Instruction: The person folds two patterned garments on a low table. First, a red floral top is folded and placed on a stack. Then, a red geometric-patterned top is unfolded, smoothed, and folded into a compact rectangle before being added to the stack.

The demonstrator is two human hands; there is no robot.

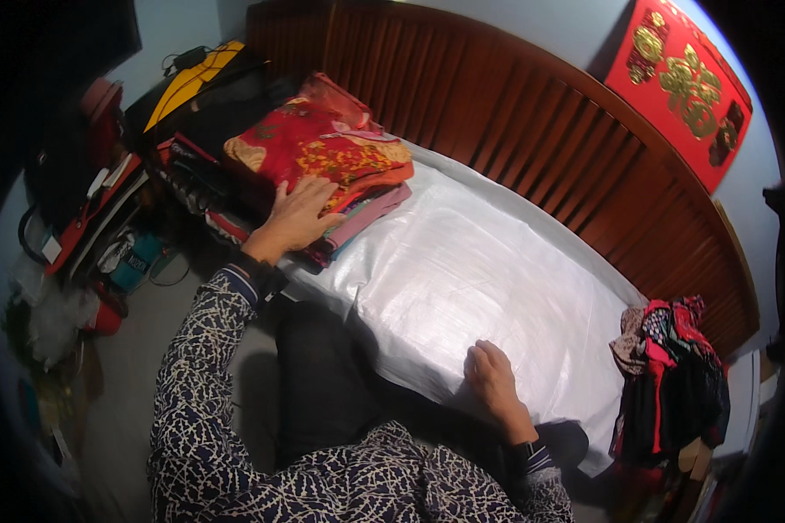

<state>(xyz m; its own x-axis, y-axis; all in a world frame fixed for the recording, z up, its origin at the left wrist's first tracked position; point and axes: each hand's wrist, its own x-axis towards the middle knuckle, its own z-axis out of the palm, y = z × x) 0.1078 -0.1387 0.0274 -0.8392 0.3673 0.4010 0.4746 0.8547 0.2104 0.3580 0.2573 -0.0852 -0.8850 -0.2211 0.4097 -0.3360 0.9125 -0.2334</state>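
My left hand (pixel 304 212) lies with its fingers spread on the near side of a stack of folded cloth. On top of that stack is a red fabric (pixel 281 147) with yellow and orange floral print. Beneath it, the folded edge of a pink cloth (pixel 383 212) shows beside my left thumb. My right hand (pixel 492 376) is by the near edge of a bed-like surface under a shiny white cover (pixel 458 268). Its fingers are loosely curled together and no object shows in them; its palm is hidden.
A slatted wooden headboard (pixel 497 98) borders the far side. Piled clothes (pixel 674 372) hang over the right end. To the left stand a red bucket-like container (pixel 106 314), a teal bag (pixel 137 261) and clear plastic bags (pixel 55 320). My dark-trousered knee (pixel 317 366) is against the near edge.
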